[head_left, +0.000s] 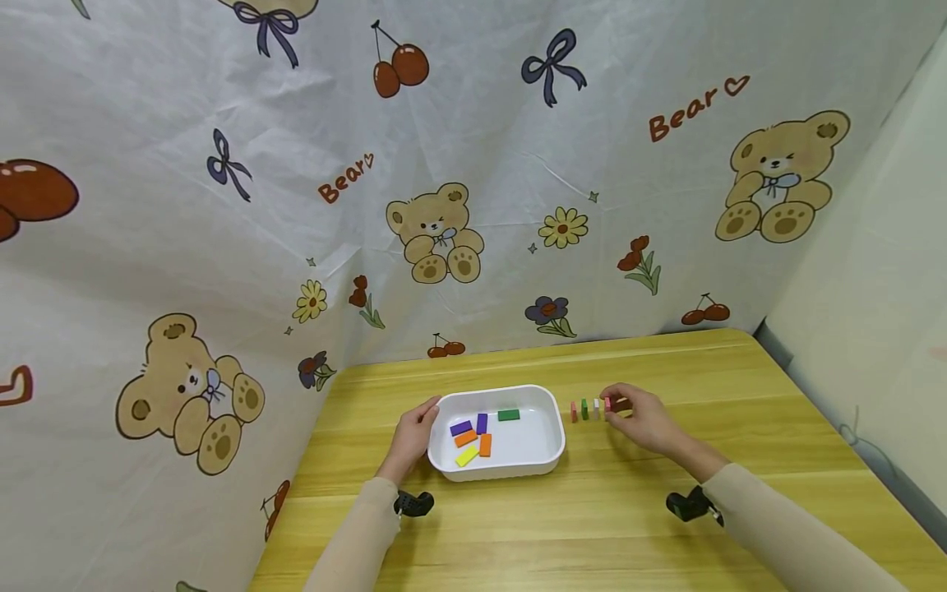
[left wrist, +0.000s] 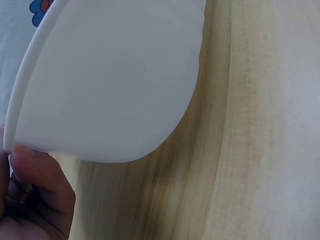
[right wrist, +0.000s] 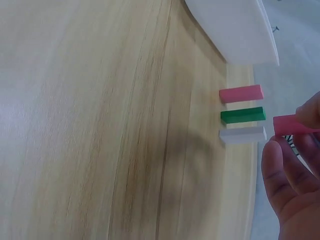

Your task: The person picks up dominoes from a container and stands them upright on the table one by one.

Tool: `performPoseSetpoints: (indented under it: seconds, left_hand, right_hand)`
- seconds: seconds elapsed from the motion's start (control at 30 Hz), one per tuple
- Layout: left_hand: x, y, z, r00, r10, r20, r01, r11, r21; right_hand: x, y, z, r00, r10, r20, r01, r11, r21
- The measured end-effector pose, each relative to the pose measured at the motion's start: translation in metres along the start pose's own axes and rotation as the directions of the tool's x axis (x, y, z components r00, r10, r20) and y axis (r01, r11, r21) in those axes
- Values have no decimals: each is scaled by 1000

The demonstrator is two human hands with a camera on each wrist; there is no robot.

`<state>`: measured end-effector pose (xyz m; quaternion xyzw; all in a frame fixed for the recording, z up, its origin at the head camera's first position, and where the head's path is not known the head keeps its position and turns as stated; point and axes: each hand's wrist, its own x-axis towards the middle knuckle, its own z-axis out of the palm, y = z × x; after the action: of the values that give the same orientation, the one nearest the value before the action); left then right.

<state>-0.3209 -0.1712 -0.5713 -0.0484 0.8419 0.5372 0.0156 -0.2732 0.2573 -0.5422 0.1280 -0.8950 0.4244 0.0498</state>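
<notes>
My right hand [head_left: 642, 421] has its fingers pinching a pink oblong block [right wrist: 286, 124] upright, between the white oblong block [right wrist: 243, 135] and the worktop's right edge [head_left: 829, 444].

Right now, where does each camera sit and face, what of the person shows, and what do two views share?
Head: worn on the head, facing forward and down at the white tray; both sleeves, left hand and right hand show.
Left wrist: worn there, facing the tray's outer wall; the left hand shows.
Right wrist: worn there, facing three standing blocks; right hand pinches a pink block.
Head and right wrist share those standing blocks.
</notes>
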Motion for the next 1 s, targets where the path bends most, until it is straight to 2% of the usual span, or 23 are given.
performPoseSetpoints:
  seconds: [0.33,0.6,1.0]
  left_hand:
    - [0,1,0,1000,-7,1,7,1000,8]
    - [1,0,-1,1000,-6,-1,6,1000,18]
    - [0,-1,0,1000,-5,3,5,1000,1]
  right_hand:
    - [3,19,0,999,50,-1,-50,999,-21]
    - [4,30,4,992,126,22,-126,992,-19]
    - [6,48,14,988,153,34,-150,987,-60]
